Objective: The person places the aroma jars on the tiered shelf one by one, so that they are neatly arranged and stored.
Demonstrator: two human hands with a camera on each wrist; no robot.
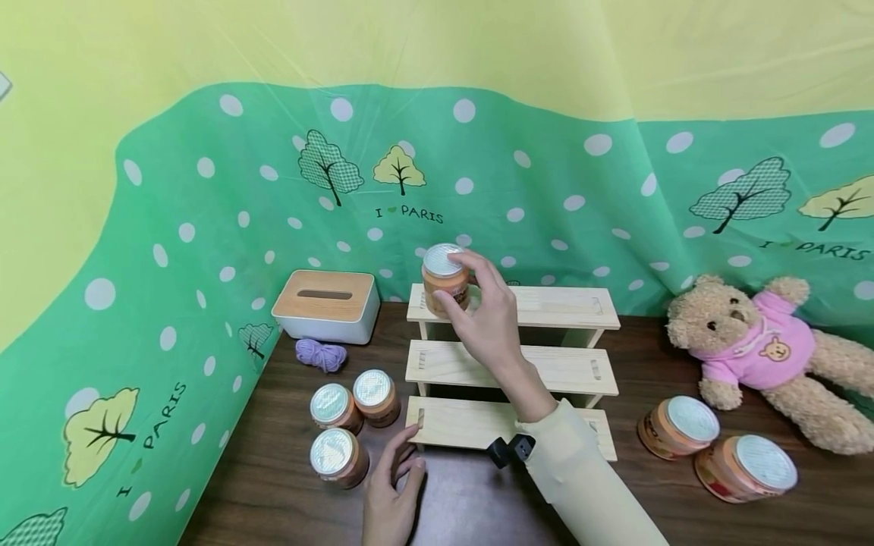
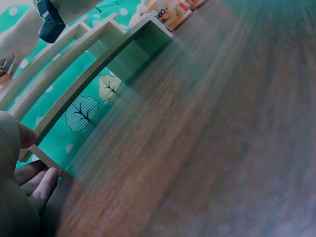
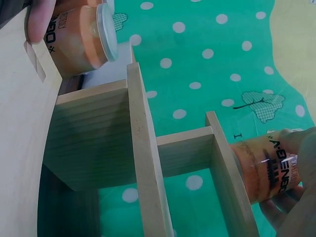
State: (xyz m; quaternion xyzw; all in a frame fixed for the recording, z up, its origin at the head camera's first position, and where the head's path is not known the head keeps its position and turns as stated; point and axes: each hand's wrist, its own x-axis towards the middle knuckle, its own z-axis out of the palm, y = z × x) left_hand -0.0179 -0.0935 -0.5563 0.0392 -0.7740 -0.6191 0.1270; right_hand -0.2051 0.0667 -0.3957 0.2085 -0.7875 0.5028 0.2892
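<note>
The person is pinching a jar (image 1: 440, 280) between the thumb and fingers of the right hand (image 1: 488, 318), and its foil-topped body is standing upright over the left end of the top tier of a wooden three-tier stand (image 1: 553, 307). In the right wrist view its base seems to be resting against that board, so its placing looks nearly done, though the hand is not letting go of it. Five more jars are standing on the dark table (image 1: 253, 474): a cluster of three jars (image 1: 341, 413) to the left of the stand, and, to the right, one jar (image 1: 678, 427) near a teddy bear (image 1: 758, 341) with a bigger-looking jar (image 1: 746, 468) beside it. With only one jar up at the stand, the work appears to be in its early part, if those five are belonging to it too. The left hand (image 1: 394, 497) is gripping no jar; its fingers are bending loosely, the index finger touching the left end of the lowest tier, and whether it is pressing there cannot be told. The held jar is sitting well beyond this hand, the cluster is lying just to its left, and the two right-hand jars are standing well apart from both hands.
</note>
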